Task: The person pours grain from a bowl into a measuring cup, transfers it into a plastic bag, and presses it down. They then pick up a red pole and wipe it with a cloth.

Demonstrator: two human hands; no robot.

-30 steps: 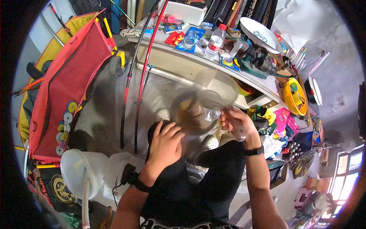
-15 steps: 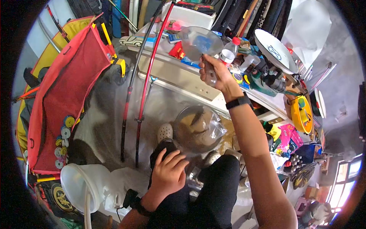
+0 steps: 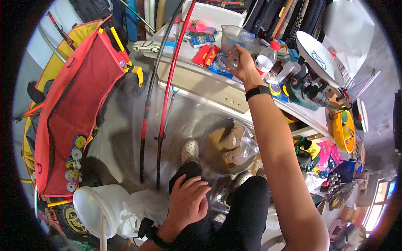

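Note:
My right hand is closed on the handle of a clear plastic scoop, whose wide bowl is over the cluttered tabletop. Close beside it stands a red-capped plastic bottle. Red packets and a blue box lie to the left of the scoop. My left hand lies over my left knee with its fingers loosely stretched and nothing in them. Below the table's edge, a round basin on the floor contains brownish material and a clear plastic bag.
Two upright poles rise between me and the table. A red fabric bag with spools stands at left, above a white bucket. On the table's right are a white scale dish and a yellow basin.
My right hand has tilted the scoop, so its bowl now shows from the side above the tabletop. My left hand stays on my knee. The whole view has shifted slightly.

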